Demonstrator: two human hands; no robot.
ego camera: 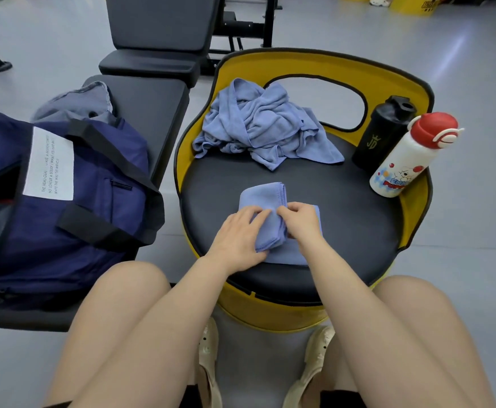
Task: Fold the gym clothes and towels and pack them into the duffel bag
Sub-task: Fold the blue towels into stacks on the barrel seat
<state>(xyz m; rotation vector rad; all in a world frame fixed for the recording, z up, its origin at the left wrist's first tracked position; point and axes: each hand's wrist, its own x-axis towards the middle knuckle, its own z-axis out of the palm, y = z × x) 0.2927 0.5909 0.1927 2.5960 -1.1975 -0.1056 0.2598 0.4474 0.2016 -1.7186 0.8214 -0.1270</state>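
A small blue towel [263, 198], partly folded, lies on the black round seat [344, 231] of a yellow chair in front of me. My left hand [237, 234] lies flat on its left side, pressing it down. My right hand [298, 220] has its fingers curled and pinches a fold at the towel's middle. A crumpled blue towel or garment [258, 125] is heaped at the back of the seat. The navy duffel bag [64, 201] with black straps and a white label sits on a black bench at my left.
A black shaker bottle [383, 134] and a white bottle with a red cap [411, 157] lean at the seat's right rim. A grey garment [75, 104] lies behind the bag on the bench [152, 110]. My bare knees frame the seat's near edge.
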